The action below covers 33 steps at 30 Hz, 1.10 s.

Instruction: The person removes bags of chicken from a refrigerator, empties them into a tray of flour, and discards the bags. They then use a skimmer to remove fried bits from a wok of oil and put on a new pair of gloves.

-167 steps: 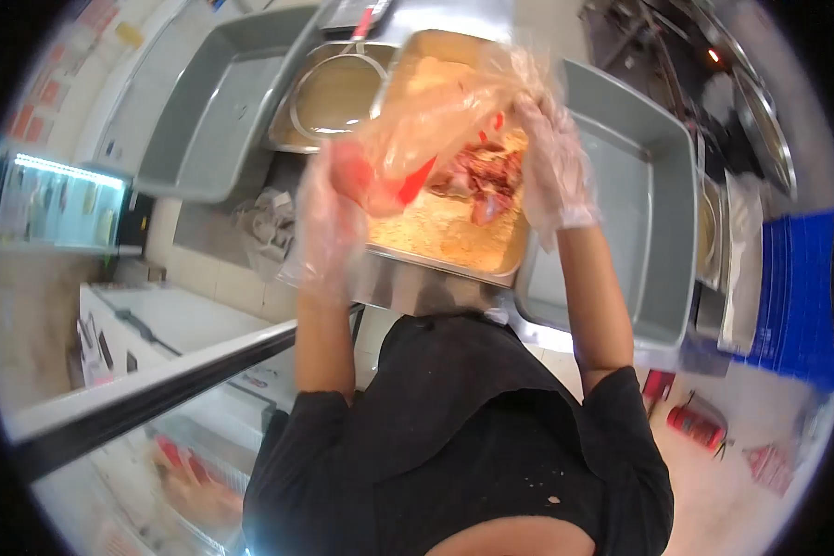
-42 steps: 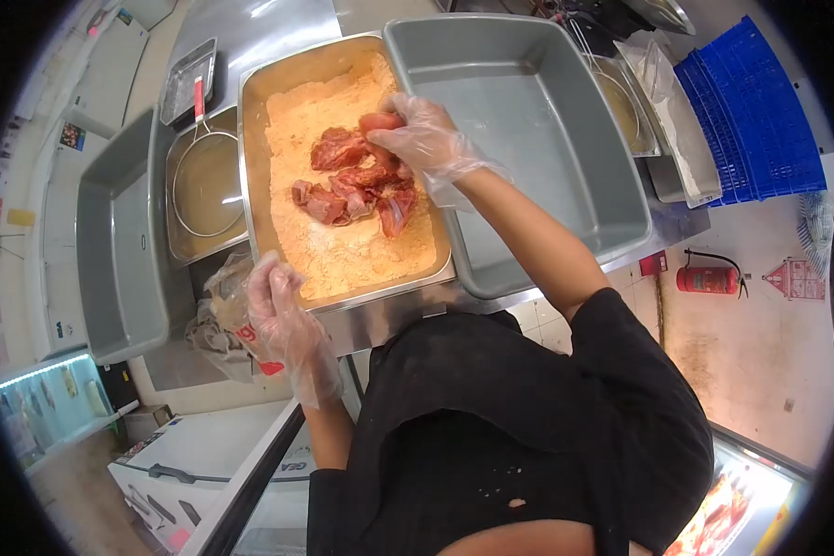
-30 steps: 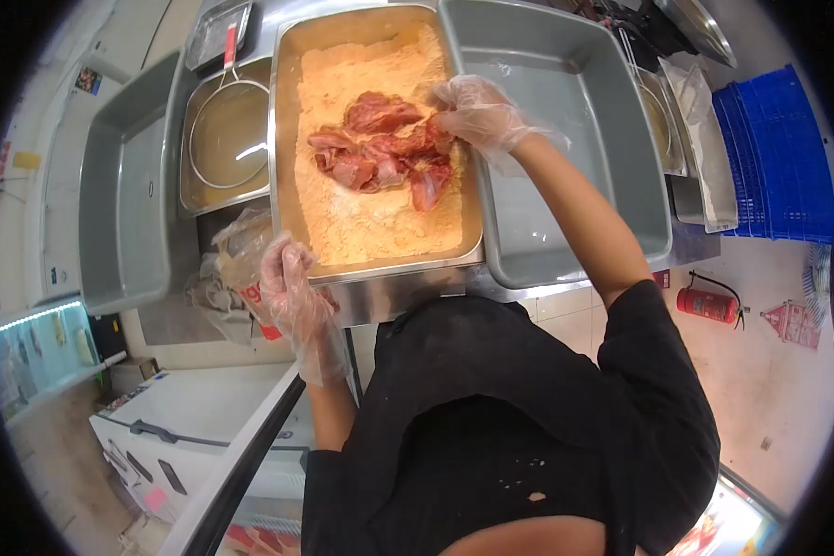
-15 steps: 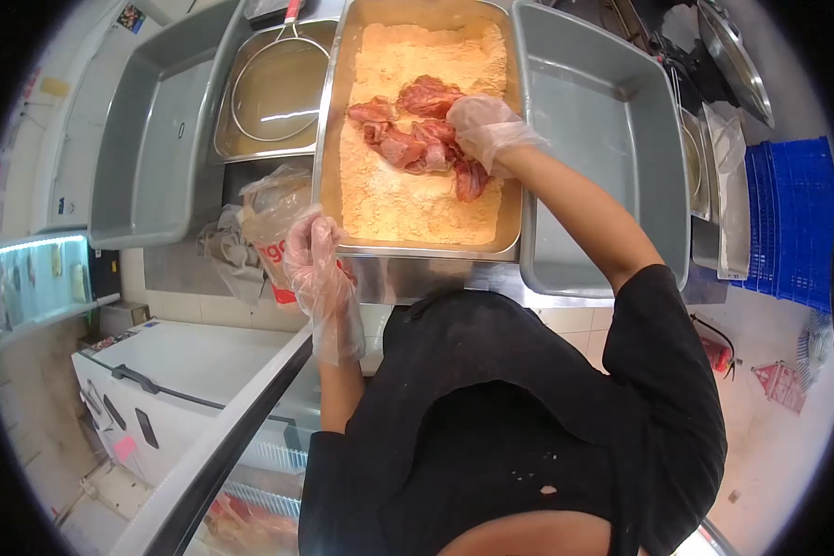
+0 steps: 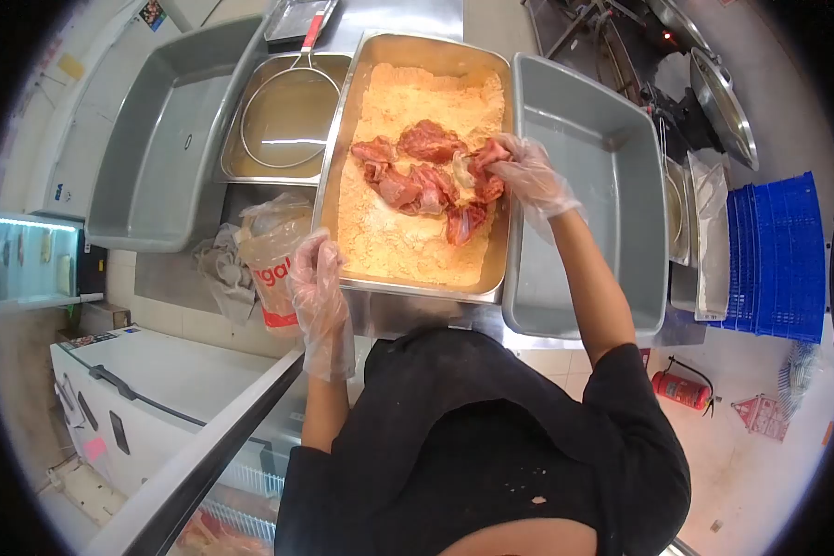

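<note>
Seasoned-looking yellow-orange flour (image 5: 408, 250) fills a deep metal tray (image 5: 440, 289), and several reddish raw meat pieces (image 5: 426, 144) lie in a cluster on it. My right hand (image 5: 535, 181), in a clear plastic glove, grips a raw meat piece (image 5: 486, 157) by its upper end at the tray's right side. My left hand (image 5: 320, 296), gloved likewise, is beside the tray's near left corner. Its fingers are curled together, and whatever they may hold is hidden. Next to it is a plastic bag (image 5: 273, 278) with red lettering.
Grey tubs (image 5: 588, 269) (image 5: 162, 148) flank the work area. At the left, a round strainer (image 5: 310, 69) with a red handle rests over a pan of cloudy liquid (image 5: 287, 139). Blue crates (image 5: 778, 250) stand far right; a fire extinguisher (image 5: 681, 389) is on the floor.
My right hand has drawn back to the right, now showing a meat piece in its fingers. My left hand stays near the tray corner. The view has shifted slightly.
</note>
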Tool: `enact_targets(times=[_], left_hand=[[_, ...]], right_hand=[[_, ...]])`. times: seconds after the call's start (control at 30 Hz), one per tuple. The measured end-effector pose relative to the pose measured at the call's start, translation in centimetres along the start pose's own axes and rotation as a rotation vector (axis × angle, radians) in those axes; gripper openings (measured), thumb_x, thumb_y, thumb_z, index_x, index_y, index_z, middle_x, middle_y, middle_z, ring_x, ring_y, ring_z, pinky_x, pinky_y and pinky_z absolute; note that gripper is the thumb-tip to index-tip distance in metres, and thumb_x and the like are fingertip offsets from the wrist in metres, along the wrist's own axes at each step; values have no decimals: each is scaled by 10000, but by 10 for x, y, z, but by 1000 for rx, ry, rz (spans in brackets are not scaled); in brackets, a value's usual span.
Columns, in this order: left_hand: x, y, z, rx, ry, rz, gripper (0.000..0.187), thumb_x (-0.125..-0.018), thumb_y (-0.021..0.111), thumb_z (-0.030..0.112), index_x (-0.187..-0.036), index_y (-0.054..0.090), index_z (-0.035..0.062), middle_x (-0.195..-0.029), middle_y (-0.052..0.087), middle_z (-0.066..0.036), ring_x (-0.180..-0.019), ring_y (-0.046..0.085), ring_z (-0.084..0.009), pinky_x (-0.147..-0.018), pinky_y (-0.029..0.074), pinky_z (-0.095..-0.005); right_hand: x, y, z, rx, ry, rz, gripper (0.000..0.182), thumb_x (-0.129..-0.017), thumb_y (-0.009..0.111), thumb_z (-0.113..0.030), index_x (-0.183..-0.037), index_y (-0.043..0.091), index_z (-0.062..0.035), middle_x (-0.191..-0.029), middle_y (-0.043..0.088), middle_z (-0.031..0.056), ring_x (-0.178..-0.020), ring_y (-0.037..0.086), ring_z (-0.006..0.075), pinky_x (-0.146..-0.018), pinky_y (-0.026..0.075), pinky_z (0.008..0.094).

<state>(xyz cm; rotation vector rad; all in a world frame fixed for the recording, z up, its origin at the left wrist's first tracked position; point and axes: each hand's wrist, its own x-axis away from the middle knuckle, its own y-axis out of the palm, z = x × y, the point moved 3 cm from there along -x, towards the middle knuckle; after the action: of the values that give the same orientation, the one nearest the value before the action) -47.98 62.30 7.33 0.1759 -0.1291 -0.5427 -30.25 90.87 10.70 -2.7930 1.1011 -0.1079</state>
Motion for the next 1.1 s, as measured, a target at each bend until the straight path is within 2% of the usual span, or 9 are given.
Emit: enact_targets(times=[0.1, 0.17, 0.3, 0.33, 0.43, 0.57, 0.9, 0.97, 1.1], left_hand=[[0, 4, -3, 1, 45, -75, 215, -944, 568, 153, -1104, 586, 11, -886, 581, -11, -808, 518, -85, -760, 445, -233], [2, 6, 1, -32, 38, -78, 213, -944, 568, 151, -1102, 587, 10, -888, 581, -11, -808, 517, -83, -762, 446, -231], [6, 6, 3, -21, 25, -63, 205, -943, 571, 150, -1091, 594, 9, -899, 585, -16, -816, 520, -83, -766, 449, -232], [6, 3, 0, -20, 22, -54, 205, -943, 571, 150, -1091, 594, 9, -899, 585, -16, -816, 520, -83, -766, 449, -232], [7, -4, -5, 68, 14, -15, 220, -908, 604, 99, -1094, 603, -16, -892, 593, -16, -792, 527, -72, -745, 445, -214], [10, -9, -3, -24, -15, 34, 224, -909, 601, 102, -1098, 603, -18, -909, 598, -27, -793, 530, -74, -742, 452, -218], [10, -8, -8, 22, -65, 19, 226, -915, 601, 127, -1087, 607, -19, -887, 592, -20, -776, 527, -76, -729, 449, -218], [11, -8, -7, 13, -56, 15, 229, -915, 602, 133, -1086, 605, -20, -877, 588, -16, -773, 525, -73, -724, 447, -218], [11, -10, -6, 3, 3, 3, 241, -917, 602, 149, -1086, 600, -23, -861, 582, -8, -773, 514, -67, -719, 437, -218]], right_hand=[[-1, 19, -12, 113, 84, 17, 60, -823, 562, 2, -771, 592, -1, -677, 587, 42, -603, 567, 104, -565, 470, 270], [-7, 26, -20, 633, -16, 112, 83, -813, 587, -57, -833, 636, 7, -632, 577, 85, -616, 589, 161, -596, 470, 310], [-9, 23, 12, 654, -13, 123, 301, -747, 639, -97, -1041, 688, -63, -851, 654, 147, -817, 625, 265, -744, 474, 358], [-7, 23, 5, 770, -190, 103, 156, -774, 598, -46, -920, 651, -38, -794, 633, 142, -712, 589, 255, -674, 465, 365], [-2, 2, 7, 1077, -298, 46, 185, -771, 587, -79, -942, 650, -48, -834, 638, 157, -781, 619, 293, -710, 472, 412], [-1, -20, 8, 1247, -106, -190, 137, -697, 576, -148, -800, 602, -63, -792, 605, 162, -810, 588, 353, -741, 455, 440], [-3, 50, -6, 1049, -157, -163, 155, -726, 635, -155, -844, 610, -59, -824, 614, 145, -887, 591, 335, -811, 461, 430], [-10, 80, 4, 1145, -225, -334, 159, -752, 647, -168, -875, 628, -70, -873, 635, 130, -902, 604, 324, -824, 476, 415], [-21, 117, 22, 1204, -392, -317, 147, -756, 640, -158, -885, 631, -89, -896, 642, 117, -897, 609, 314, -813, 480, 407]])
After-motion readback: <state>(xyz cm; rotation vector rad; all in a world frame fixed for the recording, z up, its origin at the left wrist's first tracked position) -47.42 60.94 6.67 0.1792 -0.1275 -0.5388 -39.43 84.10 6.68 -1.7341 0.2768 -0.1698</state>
